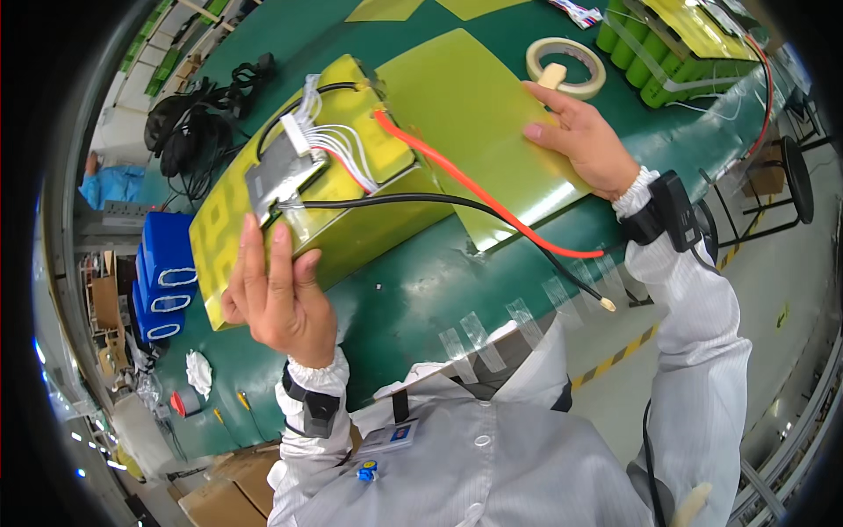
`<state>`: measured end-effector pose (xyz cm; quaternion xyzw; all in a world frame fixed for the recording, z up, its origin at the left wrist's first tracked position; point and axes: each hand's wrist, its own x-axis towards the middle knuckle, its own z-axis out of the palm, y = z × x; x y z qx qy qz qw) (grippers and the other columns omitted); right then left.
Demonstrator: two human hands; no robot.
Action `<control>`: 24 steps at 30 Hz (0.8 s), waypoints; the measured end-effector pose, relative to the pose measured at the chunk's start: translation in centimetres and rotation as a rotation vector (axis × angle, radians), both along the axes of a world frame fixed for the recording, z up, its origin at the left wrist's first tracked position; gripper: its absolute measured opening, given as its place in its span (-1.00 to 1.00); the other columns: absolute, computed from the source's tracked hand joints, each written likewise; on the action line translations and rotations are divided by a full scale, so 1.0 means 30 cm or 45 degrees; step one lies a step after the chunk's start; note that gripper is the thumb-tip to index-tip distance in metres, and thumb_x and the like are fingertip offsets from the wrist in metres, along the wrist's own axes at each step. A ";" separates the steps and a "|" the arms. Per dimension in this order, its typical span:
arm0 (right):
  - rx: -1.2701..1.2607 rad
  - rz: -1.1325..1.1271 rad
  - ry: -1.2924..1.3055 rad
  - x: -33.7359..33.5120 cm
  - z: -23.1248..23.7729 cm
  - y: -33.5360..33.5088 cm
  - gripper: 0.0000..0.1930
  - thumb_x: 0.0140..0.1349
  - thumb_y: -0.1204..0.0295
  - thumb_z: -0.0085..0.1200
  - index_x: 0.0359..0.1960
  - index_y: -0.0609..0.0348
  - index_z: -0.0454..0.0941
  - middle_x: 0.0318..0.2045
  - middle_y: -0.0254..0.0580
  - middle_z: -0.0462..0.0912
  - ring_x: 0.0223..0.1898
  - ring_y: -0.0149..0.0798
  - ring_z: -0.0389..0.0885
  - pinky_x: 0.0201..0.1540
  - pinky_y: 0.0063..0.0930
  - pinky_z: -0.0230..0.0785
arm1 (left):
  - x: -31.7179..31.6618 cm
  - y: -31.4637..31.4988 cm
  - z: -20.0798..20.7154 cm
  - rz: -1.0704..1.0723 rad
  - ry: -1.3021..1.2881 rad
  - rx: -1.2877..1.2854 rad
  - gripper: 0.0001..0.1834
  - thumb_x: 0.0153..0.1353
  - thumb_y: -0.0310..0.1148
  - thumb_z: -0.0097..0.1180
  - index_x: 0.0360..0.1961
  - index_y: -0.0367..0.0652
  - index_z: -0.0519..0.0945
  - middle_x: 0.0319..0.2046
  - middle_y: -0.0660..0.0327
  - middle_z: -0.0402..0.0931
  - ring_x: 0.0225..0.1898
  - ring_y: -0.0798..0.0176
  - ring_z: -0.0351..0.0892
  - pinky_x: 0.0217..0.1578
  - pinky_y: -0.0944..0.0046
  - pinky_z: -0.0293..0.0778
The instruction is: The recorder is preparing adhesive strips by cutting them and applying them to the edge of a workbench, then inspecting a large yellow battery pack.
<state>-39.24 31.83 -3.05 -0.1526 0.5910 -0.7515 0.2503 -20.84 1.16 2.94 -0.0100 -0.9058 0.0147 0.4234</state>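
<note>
The left hand point(279, 294) grips the near end of the yellow-wrapped rectangular battery pack point(312, 171); the right hand point(580, 140) presses flat on the yellow insulating sheet point(474, 114) beside it. Wrapping seems underway; next, folding the sheet over calls for clearing the red cable point(492, 204).

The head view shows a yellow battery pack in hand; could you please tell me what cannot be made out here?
- Near end of the yellow battery pack: covered by the left hand.
- Underside of the yellow sheet: faces the green table; the right hand covers its edge.
- Green cell pack: cut off by the top edge.
- Circuit board parts: too small to tell.
</note>
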 end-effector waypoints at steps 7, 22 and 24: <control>-0.029 -0.051 -0.009 0.005 -0.016 -0.006 -0.30 0.34 0.57 0.11 0.46 0.40 0.04 0.19 -0.09 0.53 0.10 -0.34 0.56 0.16 -0.48 0.40 | 0.010 -0.021 -0.010 -0.013 0.013 0.042 -0.57 0.08 -0.20 0.39 0.02 0.04 0.73 0.14 0.10 0.60 0.13 0.17 0.57 0.11 0.21 0.10; 0.056 -0.018 0.012 0.009 -0.004 -0.005 -0.35 0.39 0.61 -0.03 0.47 0.35 0.03 0.22 -0.02 0.50 0.17 -0.27 0.53 0.24 -0.46 0.33 | 0.017 -0.009 -0.020 -0.019 0.112 0.151 -0.51 -0.09 -0.24 0.47 -0.03 0.16 0.74 0.12 0.20 0.62 0.10 0.30 0.59 0.15 0.22 0.03; 0.040 0.010 0.006 0.004 -0.004 0.023 -0.36 0.39 0.60 -0.02 0.47 0.35 0.03 0.22 -0.04 0.51 0.16 -0.29 0.53 0.24 -0.47 0.34 | 0.004 -0.004 -0.025 -0.020 0.140 0.159 -0.50 -0.09 -0.23 0.47 -0.02 0.17 0.74 0.12 0.22 0.62 0.10 0.31 0.59 0.17 0.21 0.02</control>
